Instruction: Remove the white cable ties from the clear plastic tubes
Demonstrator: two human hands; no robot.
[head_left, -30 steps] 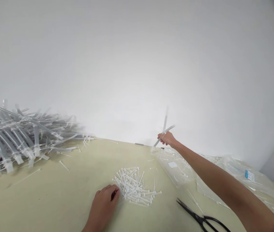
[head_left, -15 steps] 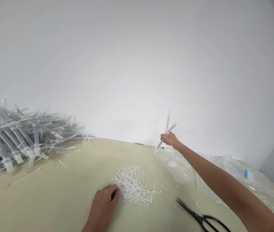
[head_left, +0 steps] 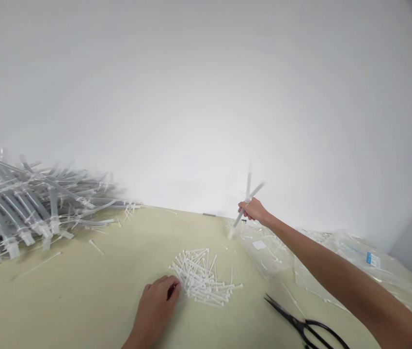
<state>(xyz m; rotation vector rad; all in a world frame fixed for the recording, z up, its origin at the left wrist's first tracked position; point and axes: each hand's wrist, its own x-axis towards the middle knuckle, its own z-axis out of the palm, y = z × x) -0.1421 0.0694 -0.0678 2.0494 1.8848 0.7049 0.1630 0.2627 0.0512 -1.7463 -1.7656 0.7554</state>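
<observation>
My right hand (head_left: 255,209) is closed around a clear Y-shaped tube assembly (head_left: 248,186), held up before the wall over the table's back edge. Two of its branches point upward, while a tube with a paler end slants down to the left below the fist. Near the front, my left hand (head_left: 158,303) rests on the table with curled fingers, thumb and forefinger brought together. Whatever those fingertips may hold is hidden. Touching or just beside them lies a heap of short white plastic pins with knobbed ends (head_left: 202,278).
A big pile of clear tube assemblies (head_left: 27,208) covers the table's left back. Black-handled scissors (head_left: 300,325) lie at front right. Clear plastic bags (head_left: 264,249) spread across the right side. Loose white strips (head_left: 97,247) are scattered about, and a small grey bar (head_left: 209,214) sits along the back edge.
My right hand has shifted slightly left with the tube assembly, whose lower end has swung down and left. My left hand stays by the white heap.
</observation>
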